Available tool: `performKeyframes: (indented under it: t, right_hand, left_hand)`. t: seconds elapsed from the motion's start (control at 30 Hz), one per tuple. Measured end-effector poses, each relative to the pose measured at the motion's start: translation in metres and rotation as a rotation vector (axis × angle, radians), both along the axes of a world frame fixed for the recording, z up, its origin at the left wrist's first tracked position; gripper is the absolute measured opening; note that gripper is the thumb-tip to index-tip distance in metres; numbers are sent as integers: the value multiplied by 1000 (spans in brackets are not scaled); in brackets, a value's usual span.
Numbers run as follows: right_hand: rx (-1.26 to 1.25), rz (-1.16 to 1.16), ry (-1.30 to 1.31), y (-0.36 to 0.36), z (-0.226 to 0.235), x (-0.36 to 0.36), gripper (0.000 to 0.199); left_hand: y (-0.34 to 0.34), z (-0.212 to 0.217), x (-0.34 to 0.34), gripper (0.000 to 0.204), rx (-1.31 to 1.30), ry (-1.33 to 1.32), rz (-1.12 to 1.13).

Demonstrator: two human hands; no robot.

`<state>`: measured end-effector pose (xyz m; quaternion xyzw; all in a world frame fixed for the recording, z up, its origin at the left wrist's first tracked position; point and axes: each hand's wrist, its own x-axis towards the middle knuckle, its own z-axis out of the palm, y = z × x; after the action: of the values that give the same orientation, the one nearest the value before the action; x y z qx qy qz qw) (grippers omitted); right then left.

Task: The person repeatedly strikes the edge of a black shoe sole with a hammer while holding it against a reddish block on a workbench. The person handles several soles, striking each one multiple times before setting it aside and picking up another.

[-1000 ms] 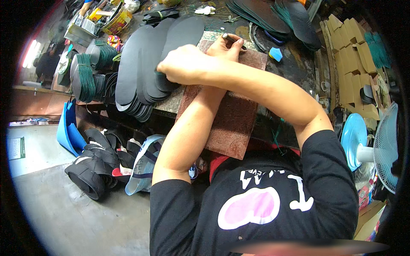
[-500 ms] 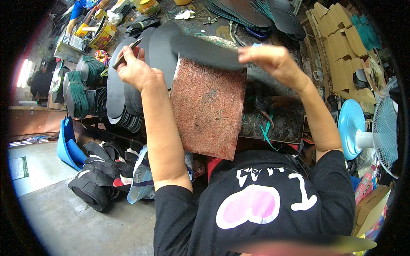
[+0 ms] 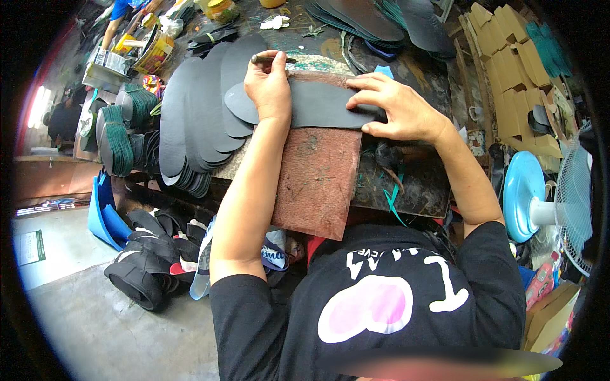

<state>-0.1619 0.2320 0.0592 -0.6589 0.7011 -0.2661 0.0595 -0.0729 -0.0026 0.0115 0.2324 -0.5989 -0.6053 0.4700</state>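
A black shoe sole (image 3: 324,105) lies flat across the far part of a worn reddish-brown board (image 3: 311,184). My right hand (image 3: 397,108) grips its right end, the fingers spread over the top and the thumb at the near edge. Closed around a slim dark pointed tool (image 3: 264,59) is my left hand (image 3: 267,86), over the sole's left part. Whether the tool is a pen or a knife I cannot tell. The sole's rounded left tip (image 3: 238,101) shows beyond the wrist, overlapping other soles.
Overlapping stacks of black soles (image 3: 190,114) lie left of the board, with green-tied bundles (image 3: 114,136) beyond. More soles (image 3: 362,22) sit at the back. A fan (image 3: 575,190) and a blue stool (image 3: 521,197) stand at the right. Another person's arm (image 3: 114,28) shows far left.
The sole, raised and blurred before, now lies on the board. My left hand has moved right with the tool, over the sole. My right hand has come down onto the sole's end.
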Motion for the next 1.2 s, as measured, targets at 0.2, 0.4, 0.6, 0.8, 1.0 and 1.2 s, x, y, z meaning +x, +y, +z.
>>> performKeyframes:
  t: [0.2, 0.4, 0.6, 0.8, 1.0, 1.2]
  right_hand:
    - [-39, -66, 109, -12, -6, -3, 49]
    - [-94, -102, 130, -12, -14, -3, 45]
    - [-135, -113, 142, -12, -21, 0, 43]
    - [-113, -222, 272, 15, -3, 13, 52]
    - [305, -359, 110, 117, 12, 30, 50]
    - [163, -459, 37, 140, -7, 44, 37]
  left_hand:
    - [-7, -2, -15, 9, -36, -34, 23]
    - [-3, 16, -9, 7, 69, 89, -29]
    - [8, 34, 9, 8, 61, 103, -181]
    - [18, 10, 18, 8, 50, -75, -132]
    - [12, 3, 15, 10, 59, -69, -122]
    - [14, 5, 14, 11, 49, -102, -95]
